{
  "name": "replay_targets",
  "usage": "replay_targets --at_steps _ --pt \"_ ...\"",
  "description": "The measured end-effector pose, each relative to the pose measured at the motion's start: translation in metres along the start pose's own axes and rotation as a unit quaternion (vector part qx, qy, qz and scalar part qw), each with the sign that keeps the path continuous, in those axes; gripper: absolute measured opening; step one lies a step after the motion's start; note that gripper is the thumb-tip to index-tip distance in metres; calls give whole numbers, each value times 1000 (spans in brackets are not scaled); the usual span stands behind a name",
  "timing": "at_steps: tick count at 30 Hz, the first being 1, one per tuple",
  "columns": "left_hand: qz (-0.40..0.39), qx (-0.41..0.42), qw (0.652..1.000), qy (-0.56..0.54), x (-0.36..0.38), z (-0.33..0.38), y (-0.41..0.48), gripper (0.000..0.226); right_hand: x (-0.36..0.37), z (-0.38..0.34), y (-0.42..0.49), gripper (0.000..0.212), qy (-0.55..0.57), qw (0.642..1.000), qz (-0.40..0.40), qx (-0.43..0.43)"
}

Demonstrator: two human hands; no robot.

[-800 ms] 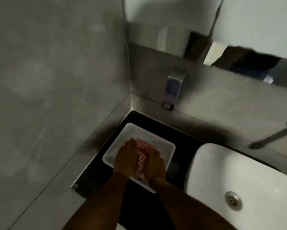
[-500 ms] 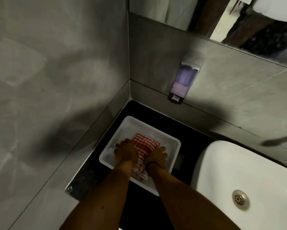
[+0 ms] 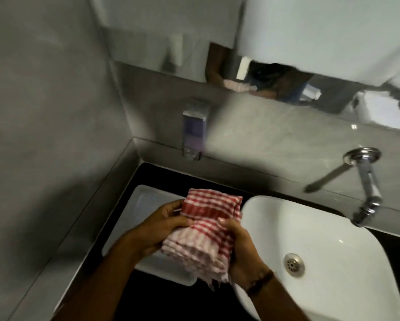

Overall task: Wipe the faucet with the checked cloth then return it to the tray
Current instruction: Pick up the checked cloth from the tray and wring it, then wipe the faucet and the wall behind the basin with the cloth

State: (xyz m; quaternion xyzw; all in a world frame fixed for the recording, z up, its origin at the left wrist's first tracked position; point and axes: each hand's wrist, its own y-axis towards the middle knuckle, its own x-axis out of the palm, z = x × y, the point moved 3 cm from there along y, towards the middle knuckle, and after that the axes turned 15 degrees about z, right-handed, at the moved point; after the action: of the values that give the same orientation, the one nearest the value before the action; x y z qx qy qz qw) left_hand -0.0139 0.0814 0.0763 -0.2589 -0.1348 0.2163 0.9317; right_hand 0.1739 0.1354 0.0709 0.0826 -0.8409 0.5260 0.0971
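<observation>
The red-and-white checked cloth (image 3: 208,230) is folded and held up above the white tray (image 3: 138,205). My left hand (image 3: 157,228) grips its left side and my right hand (image 3: 240,249) grips its right side. The tray sits on the black counter in the left corner, partly hidden under my hands and the cloth. The chrome faucet (image 3: 368,186) comes out of the wall at the right, its spout over the white sink (image 3: 275,212). Both hands are well left of the faucet.
A wall-mounted soap dispenser (image 3: 194,130) hangs above the tray's far side. A mirror (image 3: 287,54) runs along the back wall. Grey tiled walls close in the corner at left. The sink drain (image 3: 294,264) shows at the lower right.
Both hands were pressed on the cloth inside the tray; now they hold it lifted out above the tray's right edge. The view has swung right, so the faucet is in sight.
</observation>
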Motion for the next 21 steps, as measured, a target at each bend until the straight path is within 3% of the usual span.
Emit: replay_targets --at_steps 2,4,6,7,10,13,16,18,20,21 --pt "11 56 998 33 37 8 -2 34 -29 -13 -25 50 6 1000 0 -9" --pt "84 113 987 71 73 8 5 25 -67 -33 -52 43 12 998 27 -56" --pt "146 108 978 105 104 -8 14 24 -107 -56 -84 39 6 987 86 -135" --pt "149 101 971 159 119 -21 17 34 -126 -70 -104 40 -2 976 113 -189" --pt "141 153 899 386 157 -70 30 90 -184 -113 -166 32 77 899 244 -354" --pt "182 201 844 462 179 -99 39 102 -205 -168 -215 23 85 771 376 -507" --pt "220 185 854 434 192 -107 40 102 -190 -232 -199 19 4 708 423 -566" --pt "240 192 857 413 196 -105 41 97 -169 -269 -159 34 -153 690 463 -536" --pt "240 197 856 413 198 -105 43 98 -145 -287 -117 28 -333 641 481 -497" --pt "237 195 855 418 198 -106 44 103 -134 -287 -100 28 -394 637 475 -462"
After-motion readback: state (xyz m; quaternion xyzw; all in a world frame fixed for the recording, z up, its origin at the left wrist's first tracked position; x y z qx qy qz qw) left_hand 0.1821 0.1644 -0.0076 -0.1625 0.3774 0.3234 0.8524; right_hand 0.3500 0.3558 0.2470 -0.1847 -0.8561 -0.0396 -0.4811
